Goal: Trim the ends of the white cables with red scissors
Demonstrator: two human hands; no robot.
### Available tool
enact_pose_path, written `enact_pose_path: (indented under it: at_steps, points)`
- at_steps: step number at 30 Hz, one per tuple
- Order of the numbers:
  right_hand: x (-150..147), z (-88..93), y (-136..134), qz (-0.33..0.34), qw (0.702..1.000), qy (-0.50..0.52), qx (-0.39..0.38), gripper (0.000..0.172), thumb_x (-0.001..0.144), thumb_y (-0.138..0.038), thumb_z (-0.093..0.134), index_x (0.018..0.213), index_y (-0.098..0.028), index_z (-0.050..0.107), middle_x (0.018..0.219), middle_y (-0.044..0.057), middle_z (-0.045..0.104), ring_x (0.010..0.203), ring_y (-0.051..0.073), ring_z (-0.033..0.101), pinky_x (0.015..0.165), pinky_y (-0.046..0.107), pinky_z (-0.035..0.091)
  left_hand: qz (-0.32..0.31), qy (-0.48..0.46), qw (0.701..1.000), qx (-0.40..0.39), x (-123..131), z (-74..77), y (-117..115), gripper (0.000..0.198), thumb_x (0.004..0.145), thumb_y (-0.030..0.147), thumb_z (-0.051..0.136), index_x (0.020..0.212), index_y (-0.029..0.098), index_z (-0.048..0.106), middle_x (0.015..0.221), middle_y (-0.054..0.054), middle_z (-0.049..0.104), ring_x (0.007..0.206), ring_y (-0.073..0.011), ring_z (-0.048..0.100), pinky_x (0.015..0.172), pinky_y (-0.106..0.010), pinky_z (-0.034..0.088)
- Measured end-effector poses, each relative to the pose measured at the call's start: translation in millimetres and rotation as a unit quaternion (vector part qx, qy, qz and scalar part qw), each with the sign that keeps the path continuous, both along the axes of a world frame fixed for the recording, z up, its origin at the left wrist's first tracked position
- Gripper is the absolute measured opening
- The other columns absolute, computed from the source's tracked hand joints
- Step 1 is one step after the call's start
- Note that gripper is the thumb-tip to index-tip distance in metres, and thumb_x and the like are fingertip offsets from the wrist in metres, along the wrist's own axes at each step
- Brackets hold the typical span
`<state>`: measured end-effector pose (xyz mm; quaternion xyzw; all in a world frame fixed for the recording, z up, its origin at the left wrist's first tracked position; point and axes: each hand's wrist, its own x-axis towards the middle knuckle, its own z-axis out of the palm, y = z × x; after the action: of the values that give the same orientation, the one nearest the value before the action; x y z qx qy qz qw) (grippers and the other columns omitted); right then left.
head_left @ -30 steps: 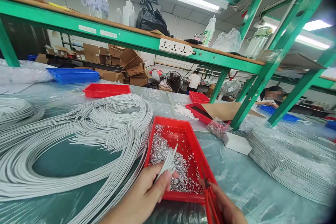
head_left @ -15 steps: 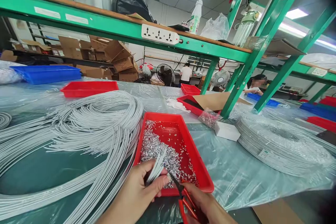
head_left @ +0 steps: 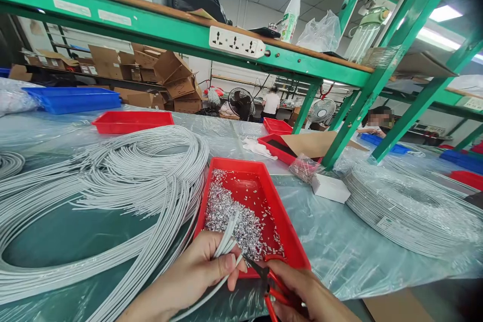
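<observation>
My left hand point(head_left: 199, 269) is closed round a small bundle of thin white cables point(head_left: 228, 234), their ends pointing up over the red tray point(head_left: 279, 206). One cable end sticks out near the thumb, toward the scissors. My right hand point(head_left: 302, 287) grips red-handled scissors point(head_left: 267, 274); their dark, narrow blades reach to the left hand's fingertips. Whether the blades touch the cable, I cannot tell. Small shiny silver pieces point(head_left: 230, 211) are heaped in the tray, mostly on its left side. My right fingers partly hide the handles.
Large coils of white cable point(head_left: 151, 171) spread over the left of the table. A plastic-wrapped cable coil point(head_left: 400, 206) and a white box point(head_left: 330, 188) lie to the right. A green shelf frame point(head_left: 181, 35) spans above. Other people are at the back.
In the left hand the cables have shifted, and a single cable now trails below it. The scissors have turned slightly, with their handles further apart. The whole view has moved a little.
</observation>
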<state>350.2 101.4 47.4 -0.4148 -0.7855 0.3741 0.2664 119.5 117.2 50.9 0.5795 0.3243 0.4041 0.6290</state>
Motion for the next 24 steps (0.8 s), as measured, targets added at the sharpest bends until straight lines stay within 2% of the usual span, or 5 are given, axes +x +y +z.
enact_pose_path:
  at_steps: [5,11,16,22,24]
  points:
    - [-25,-11.0,6,-0.090,0.963,0.232,-0.107,0.032,0.075,-0.043,0.064,0.094,-0.017,0.063,0.069,0.002,0.062,0.061,0.015,0.054,0.056,0.024,0.042,0.043,0.027,0.998,0.031,4,4.7,-5,0.033,0.078,0.044,0.055,0.062,0.016,0.058,0.057,0.003,0.052,0.055,-0.0114,0.044,0.058,-0.021,0.034]
    - [-68,-4.3,14,-0.053,0.903,0.372,-0.210,0.037,0.068,-0.047,0.070,0.057,-0.018,0.049,0.040,-0.010,0.036,0.037,0.005,0.025,0.039,0.021,0.018,0.078,0.103,0.987,0.095,14,8.5,-13,0.026,0.079,0.024,0.048,0.055,0.018,0.054,0.064,0.000,0.058,0.065,-0.0148,0.053,0.063,-0.022,0.040]
    - [-76,-13.2,18,0.012,0.782,0.505,-0.364,0.034,0.070,-0.041,0.070,0.059,-0.018,0.048,0.030,-0.014,0.034,0.025,0.001,0.016,0.036,0.019,0.016,0.127,0.133,0.976,0.118,16,3.1,-15,0.019,0.079,0.018,0.048,0.062,0.018,0.057,0.061,0.001,0.060,0.061,-0.0149,0.056,0.059,-0.022,0.043]
    - [-72,-16.3,16,-0.077,0.857,0.450,-0.238,0.034,0.068,-0.044,0.072,0.064,-0.015,0.054,0.034,-0.010,0.041,0.032,0.003,0.026,0.036,0.019,0.015,0.177,0.148,0.964,0.134,20,-1.9,-10,0.011,0.076,0.017,0.055,0.068,0.018,0.063,0.066,0.000,0.067,0.064,-0.0167,0.061,0.061,-0.023,0.045]
    - [-72,-16.6,17,-0.064,0.841,0.471,-0.258,0.032,0.070,-0.040,0.072,0.061,-0.015,0.054,0.034,-0.010,0.042,0.030,0.002,0.026,0.036,0.019,0.016,0.187,0.149,0.960,0.148,20,-1.9,-10,0.009,0.074,0.015,0.056,0.067,0.018,0.062,0.065,0.000,0.066,0.062,-0.0163,0.061,0.060,-0.023,0.046]
